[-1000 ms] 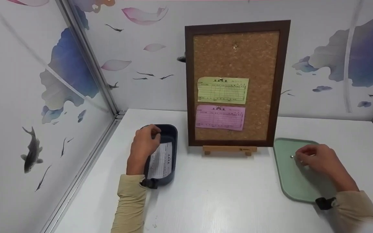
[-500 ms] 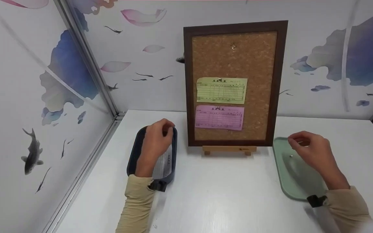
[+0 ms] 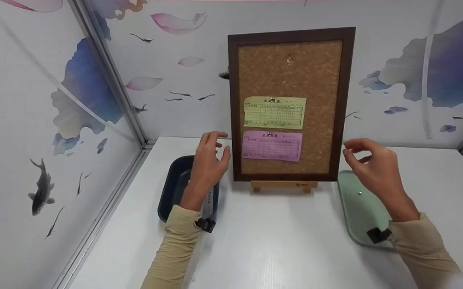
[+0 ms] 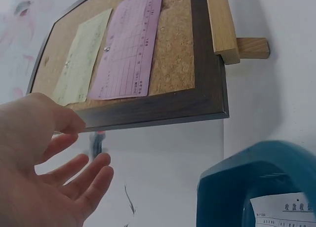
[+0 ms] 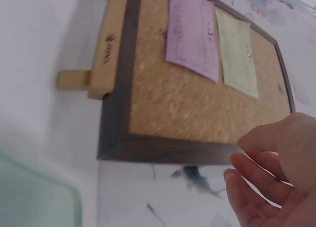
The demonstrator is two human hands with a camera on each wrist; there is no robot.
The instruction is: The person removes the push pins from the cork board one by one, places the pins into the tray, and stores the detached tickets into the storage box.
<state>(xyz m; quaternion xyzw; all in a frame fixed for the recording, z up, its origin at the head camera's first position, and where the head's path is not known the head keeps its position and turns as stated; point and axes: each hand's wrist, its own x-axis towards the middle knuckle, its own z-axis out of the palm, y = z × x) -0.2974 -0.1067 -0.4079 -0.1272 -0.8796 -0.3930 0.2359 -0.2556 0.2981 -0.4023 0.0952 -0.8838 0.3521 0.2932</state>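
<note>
Framed corkboard [image 3: 315,86] stands on a wooden ledge [image 3: 283,184] between the hands. Left hand [image 3: 209,165] is at its 8 o'clock, right hand [image 3: 378,170] at its 4; fingers loosely bent, apparently grasping nothing; contact unconfirmed. Judged step: taking hold; next calls for level, two-sided grip. Only the head view shows the green tray's [image 3: 354,216] shiny pin [image 3: 360,193].

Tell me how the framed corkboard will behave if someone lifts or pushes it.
The framed corkboard will probably stay stiff, since a dark, rigid-looking frame borders it. Pushed near the top, it may tip, as it stands tall on a low wooden stand. Its pink slip could flap, since its one visible pin sits near the top edge.
</note>
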